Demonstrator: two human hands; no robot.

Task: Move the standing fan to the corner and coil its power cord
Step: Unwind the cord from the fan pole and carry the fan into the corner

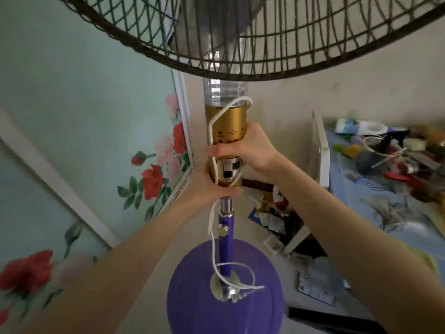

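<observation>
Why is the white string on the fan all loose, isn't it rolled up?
Loose, not rolled up. The white cord hangs down the purple pole, makes one floppy loop at the base, and its plug lies there.

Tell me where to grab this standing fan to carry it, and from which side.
Grip the gold column below the cage, from the front, one hand above the other, as the right hand and left hand do now. It is upright, round and hand-sized. Keep the white cord pinned, since its loose loop lies on the purple base.
</observation>
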